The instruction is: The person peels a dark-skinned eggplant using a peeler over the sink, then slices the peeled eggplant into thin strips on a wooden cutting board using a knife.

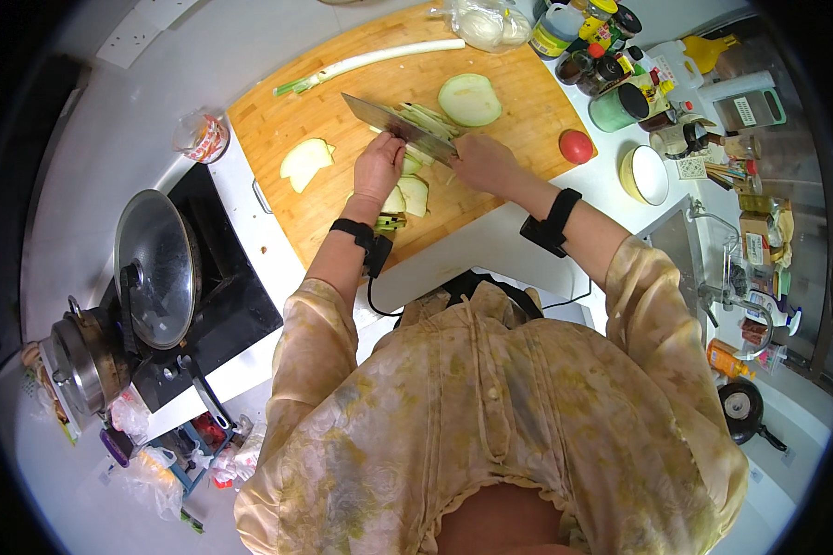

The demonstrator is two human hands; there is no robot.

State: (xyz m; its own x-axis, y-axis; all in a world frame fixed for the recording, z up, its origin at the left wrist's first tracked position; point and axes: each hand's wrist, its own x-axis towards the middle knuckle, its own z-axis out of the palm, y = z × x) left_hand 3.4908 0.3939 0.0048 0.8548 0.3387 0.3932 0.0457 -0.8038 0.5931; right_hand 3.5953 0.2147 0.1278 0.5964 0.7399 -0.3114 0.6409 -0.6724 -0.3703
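Note:
A wide kitchen cleaver stands on edge over a wooden cutting board, its handle inside my right hand. My left hand, fingers bent, rests against the near side of the blade and holds down pale green vegetable slices, partly hidden by the fingers. Thin cut strips with dark green skin edges lie beyond the blade. A large round slice lies farther right. More slices lie near my left wrist, and a few overlapping pieces sit to the left.
A leek-like stalk lies along the board's far side, near a plastic bag of white round items. A red tomato sits at the right corner, beside a bowl. Jars line the right; a lidded pan stands left.

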